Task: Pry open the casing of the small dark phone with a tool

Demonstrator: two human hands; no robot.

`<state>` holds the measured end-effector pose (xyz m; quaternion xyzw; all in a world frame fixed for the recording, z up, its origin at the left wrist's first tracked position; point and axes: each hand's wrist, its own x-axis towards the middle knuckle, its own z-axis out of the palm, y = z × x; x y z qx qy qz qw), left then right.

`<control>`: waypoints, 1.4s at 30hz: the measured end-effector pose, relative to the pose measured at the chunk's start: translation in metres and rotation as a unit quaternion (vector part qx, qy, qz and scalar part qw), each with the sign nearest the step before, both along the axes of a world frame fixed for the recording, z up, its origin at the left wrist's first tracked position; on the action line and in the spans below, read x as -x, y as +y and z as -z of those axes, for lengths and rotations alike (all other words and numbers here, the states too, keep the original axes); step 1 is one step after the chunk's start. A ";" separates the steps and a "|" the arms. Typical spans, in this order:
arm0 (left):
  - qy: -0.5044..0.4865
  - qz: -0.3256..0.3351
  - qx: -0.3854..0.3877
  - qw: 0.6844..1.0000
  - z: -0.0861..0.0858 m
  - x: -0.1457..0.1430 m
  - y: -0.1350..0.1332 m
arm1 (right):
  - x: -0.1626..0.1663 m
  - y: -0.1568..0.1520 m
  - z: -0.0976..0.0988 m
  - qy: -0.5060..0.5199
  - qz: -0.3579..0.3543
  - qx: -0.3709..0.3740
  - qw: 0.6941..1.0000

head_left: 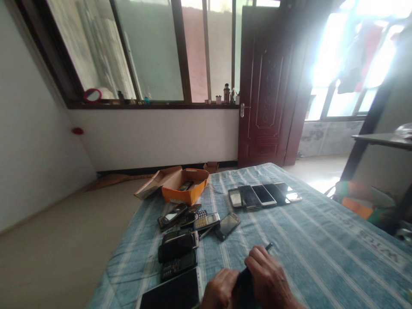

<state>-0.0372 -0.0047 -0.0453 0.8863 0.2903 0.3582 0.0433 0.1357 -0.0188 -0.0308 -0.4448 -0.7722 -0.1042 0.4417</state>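
Note:
My left hand (220,288) and my right hand (268,277) are close together at the lower middle of the view, both closed around a dark, phone-like object (245,283). Most of it is hidden by my fingers. A thin dark tip (269,246) sticks out past my right fingers; whether it is part of the same object I cannot tell. Left of my hands lies a large phone or tablet (175,292) with a black screen and white edge. Beyond it, several old phones are heaped, among them a keypad phone (207,221) and a touchscreen phone (229,226).
An open orange box (185,195) with phones inside stands at the bed's far left. Several smartphones (264,195) lie overlapping in a row at the far side. A striped blue sheet (309,249) covers the bed. Behind stands a dark red door (265,86).

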 end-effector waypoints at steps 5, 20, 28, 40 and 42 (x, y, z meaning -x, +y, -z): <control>0.016 -0.001 0.020 1.000 0.002 0.003 0.000 | -0.016 0.004 -0.004 0.000 0.034 0.011 0.999; -0.025 -0.008 -0.070 0.997 0.004 -0.006 0.005 | 0.001 0.000 0.005 -0.006 0.034 -0.016 0.999; -0.008 -0.009 -0.035 0.999 0.002 -0.005 0.000 | 0.013 -0.003 0.007 -0.008 -0.010 -0.011 1.000; 0.025 -0.012 0.014 1.000 0.000 -0.001 0.000 | -0.016 0.004 0.002 0.024 0.061 0.024 0.998; 0.015 -0.015 0.015 1.000 -0.001 -0.002 -0.001 | -0.002 0.001 0.005 0.015 0.043 0.004 0.999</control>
